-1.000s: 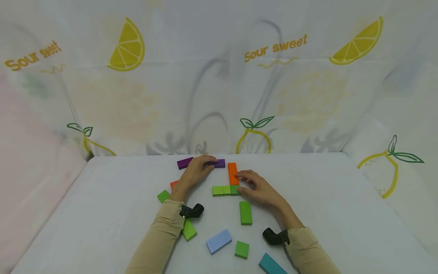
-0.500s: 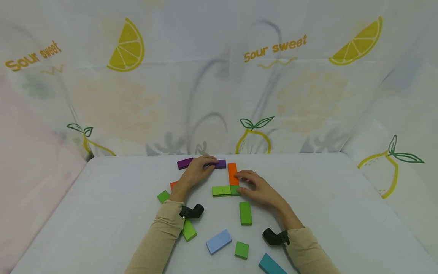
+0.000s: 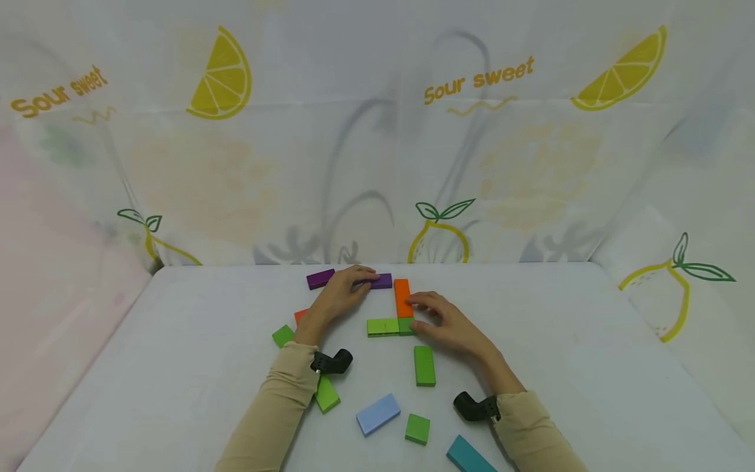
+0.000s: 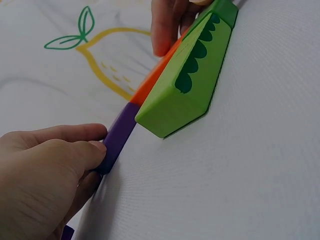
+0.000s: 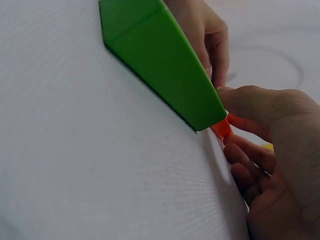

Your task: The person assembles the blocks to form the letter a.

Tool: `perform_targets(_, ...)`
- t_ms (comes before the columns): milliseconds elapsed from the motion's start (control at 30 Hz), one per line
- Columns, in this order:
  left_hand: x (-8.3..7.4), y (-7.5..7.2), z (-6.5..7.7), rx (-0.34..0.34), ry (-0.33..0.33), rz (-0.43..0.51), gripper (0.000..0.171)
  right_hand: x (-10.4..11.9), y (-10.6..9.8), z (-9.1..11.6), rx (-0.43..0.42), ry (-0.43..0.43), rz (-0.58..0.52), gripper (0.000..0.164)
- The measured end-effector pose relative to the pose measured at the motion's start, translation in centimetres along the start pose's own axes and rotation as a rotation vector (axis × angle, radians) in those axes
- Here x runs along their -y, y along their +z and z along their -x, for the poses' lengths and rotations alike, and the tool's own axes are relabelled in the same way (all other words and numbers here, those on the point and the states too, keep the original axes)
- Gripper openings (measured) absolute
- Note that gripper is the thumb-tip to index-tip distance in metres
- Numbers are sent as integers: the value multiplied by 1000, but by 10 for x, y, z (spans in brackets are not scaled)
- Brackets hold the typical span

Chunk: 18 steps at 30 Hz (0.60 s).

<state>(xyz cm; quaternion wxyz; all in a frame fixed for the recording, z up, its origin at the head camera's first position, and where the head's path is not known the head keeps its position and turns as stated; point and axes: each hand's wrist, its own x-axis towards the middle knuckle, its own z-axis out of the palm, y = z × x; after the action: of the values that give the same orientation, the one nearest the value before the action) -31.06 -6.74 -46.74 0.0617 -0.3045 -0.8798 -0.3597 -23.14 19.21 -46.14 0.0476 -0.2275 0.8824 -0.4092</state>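
Observation:
In the head view, my left hand pinches the left end of a purple block between thumb and fingers. The purple block's right end lies close to the far end of an upright-running orange block. My right hand rests its fingertips against the orange block's right side, its thumb touching a small green block at the near end. A light green block lies against that green one on the left. Its side shows dark green scallops in the left wrist view.
A dark purple block lies left of my left hand. Nearer me lie a green block, a light blue block, a green square and a teal block. My left arm partly covers a red block and a lime block.
The purple block has slid slightly right toward the orange block under my left fingers. My right hand keeps its place. The head view has shifted a little.

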Motion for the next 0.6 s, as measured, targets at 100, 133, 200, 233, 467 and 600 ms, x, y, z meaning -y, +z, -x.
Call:
perform_targets(100, 0, 0, 0, -6, 16, 3, 25, 1, 0, 0, -3, -5, 0, 46)
perform_targets(133, 0, 0, 0, -7, 20, 3, 25, 1, 0, 0, -3, -5, 2, 45)
perform_targets(200, 0, 0, 0, -9, 28, 4, 25, 0, 0, 0, -4, -13, 1, 46)
perform_targets(233, 0, -1, 0, -8, 28, 5, 25, 0, 0, 0, -4, -11, -4, 46)
perform_targets(467, 0, -1, 1, 5, 29, 19, 25, -3, 1, -1, -6, -9, -10, 44)
perform_targets(600, -1, -1, 2, 6, 41, 22, 25, -4, 1, -1, -4, -20, -16, 44)
